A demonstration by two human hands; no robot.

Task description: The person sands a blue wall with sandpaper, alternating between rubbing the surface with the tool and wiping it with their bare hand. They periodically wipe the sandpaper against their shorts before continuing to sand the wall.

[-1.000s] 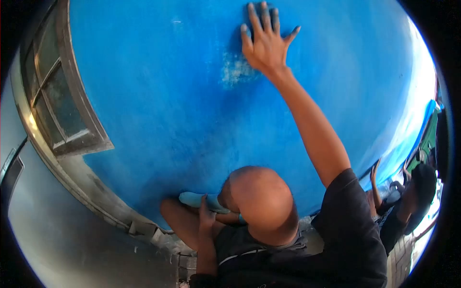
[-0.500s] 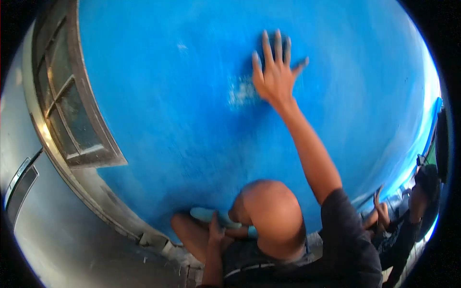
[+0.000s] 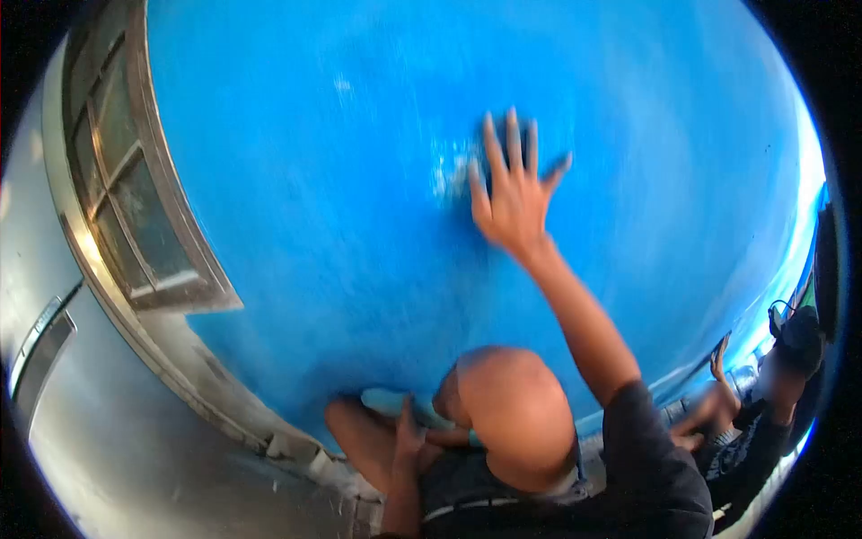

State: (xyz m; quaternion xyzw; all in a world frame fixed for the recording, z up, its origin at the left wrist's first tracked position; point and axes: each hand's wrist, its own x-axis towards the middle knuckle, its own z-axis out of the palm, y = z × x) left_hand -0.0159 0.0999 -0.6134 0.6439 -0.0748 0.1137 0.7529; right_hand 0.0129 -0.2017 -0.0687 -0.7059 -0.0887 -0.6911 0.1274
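Observation:
My right hand [image 3: 514, 199] lies flat on a blue painted wall [image 3: 314, 189], fingers spread and tips darkened. Beside its fingers is a pale, whitish patch [image 3: 449, 171]. Low down, between my bent legs, my left hand [image 3: 409, 438] is closed at a long, pale blue flat thing [image 3: 384, 401]; one digit stands up across it. What kind of thing this is does not show, and part of it is behind the hand. A large rounded shape [image 3: 512, 404], partly blurred, rises just to the right and may be my knee.
On the left are a wood-framed window [image 3: 135, 207] and a grey metal surface [image 3: 108, 449] with a dark handle [image 3: 40, 364]. At the lower right a person in dark clothes [image 3: 750, 449] sits close to the wall, one hand raised to it.
My right hand has slid down the wall, its fingers still spread. My left hand has stayed by the pale blue thing. The person at the right has shifted their arm.

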